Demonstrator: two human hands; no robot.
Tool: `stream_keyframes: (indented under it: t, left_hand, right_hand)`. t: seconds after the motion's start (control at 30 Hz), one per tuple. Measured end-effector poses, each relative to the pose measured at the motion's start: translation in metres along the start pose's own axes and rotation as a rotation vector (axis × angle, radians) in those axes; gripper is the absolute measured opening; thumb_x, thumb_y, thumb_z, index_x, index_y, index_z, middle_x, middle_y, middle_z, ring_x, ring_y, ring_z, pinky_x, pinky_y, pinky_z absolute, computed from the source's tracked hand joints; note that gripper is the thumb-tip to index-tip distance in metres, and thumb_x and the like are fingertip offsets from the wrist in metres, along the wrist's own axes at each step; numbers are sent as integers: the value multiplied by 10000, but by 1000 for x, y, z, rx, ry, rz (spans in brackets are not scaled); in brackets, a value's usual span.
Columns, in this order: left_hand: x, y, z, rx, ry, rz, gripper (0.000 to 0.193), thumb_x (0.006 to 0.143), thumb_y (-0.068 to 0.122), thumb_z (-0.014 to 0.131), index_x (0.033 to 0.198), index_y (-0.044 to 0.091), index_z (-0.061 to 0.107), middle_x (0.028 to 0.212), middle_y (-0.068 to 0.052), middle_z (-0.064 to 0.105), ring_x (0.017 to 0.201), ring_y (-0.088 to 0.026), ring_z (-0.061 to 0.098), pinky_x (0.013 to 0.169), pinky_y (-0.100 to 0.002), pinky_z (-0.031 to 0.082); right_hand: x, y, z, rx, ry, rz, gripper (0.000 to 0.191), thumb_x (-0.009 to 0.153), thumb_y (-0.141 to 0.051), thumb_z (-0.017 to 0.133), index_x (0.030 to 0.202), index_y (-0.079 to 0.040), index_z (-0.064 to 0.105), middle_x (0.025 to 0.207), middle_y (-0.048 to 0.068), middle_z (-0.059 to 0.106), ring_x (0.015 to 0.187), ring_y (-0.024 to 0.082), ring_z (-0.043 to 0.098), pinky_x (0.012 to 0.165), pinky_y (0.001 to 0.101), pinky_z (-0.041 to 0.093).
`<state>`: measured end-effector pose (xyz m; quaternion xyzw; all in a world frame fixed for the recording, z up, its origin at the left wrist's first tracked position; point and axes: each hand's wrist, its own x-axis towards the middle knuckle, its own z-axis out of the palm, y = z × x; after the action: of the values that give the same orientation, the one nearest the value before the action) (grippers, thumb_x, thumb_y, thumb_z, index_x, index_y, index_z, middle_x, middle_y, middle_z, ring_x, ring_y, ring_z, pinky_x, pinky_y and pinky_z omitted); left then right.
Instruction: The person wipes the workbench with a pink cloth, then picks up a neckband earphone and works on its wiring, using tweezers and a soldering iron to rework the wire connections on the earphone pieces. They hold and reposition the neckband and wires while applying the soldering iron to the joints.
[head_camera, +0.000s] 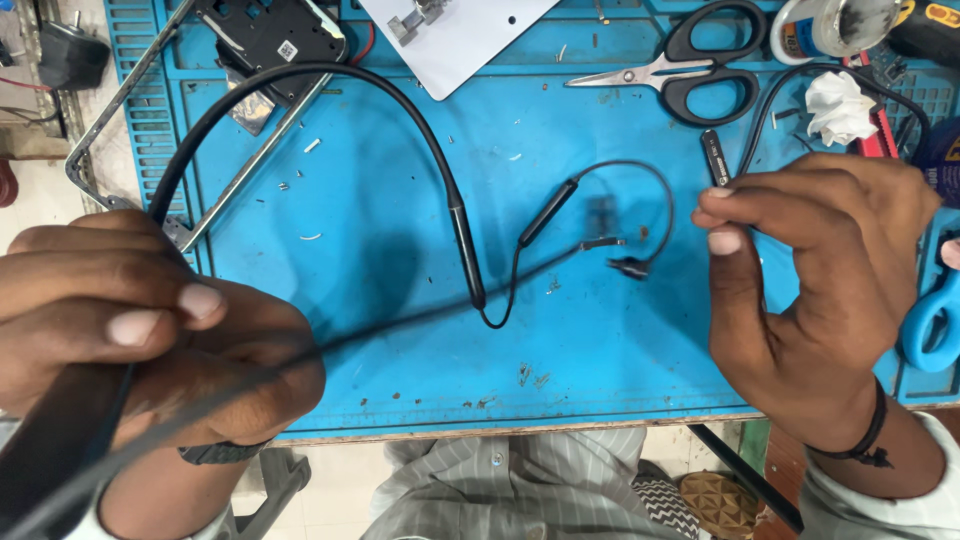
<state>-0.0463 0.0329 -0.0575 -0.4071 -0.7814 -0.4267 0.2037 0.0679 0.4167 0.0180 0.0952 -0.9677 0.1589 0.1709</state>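
Observation:
My left hand (150, 330) at the lower left is closed around one end of a black neckband earphone (430, 150). The band arcs over the blue work mat (400, 360) and ends in a thin wire with an inline remote (547, 213) and earbud tips (625, 262). A thin grey wire (400, 322) runs from my left fist across the mat toward the earbuds. My right hand (810, 280) hovers at the right with thumb and fingers pinched on a thin black cable (765, 115).
Black-handled scissors (700, 70) lie at the top right, beside a tape roll (830, 25) and crumpled white tissue (838, 105). A small black stick (714, 157) lies near my right fingers. A metal frame with a black board (265, 40) and a white plate (460, 35) sit at the top.

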Motion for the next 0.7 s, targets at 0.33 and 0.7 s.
stream_keyframes:
  t: [0.33, 0.7]
  left_hand:
    - [24, 26, 43, -160, 364, 19, 290, 1010, 237, 597, 942, 48, 388, 871, -117, 482, 666, -220, 452, 599, -320, 415]
    - [42, 26, 69, -313, 785, 203, 446, 1069, 443, 400, 744, 138, 381, 721, -38, 444, 613, -188, 369, 554, -317, 343]
  right_hand:
    - [15, -8, 1, -4, -80, -50, 132, 918, -68, 779, 1033, -44, 718, 1015, 60, 711, 991, 262, 628, 1003, 450, 354]
    - [9, -19, 26, 286, -257, -396, 430, 775, -93, 789, 1190, -83, 676, 1246, 125, 689, 1142, 308, 650, 980, 495, 406]
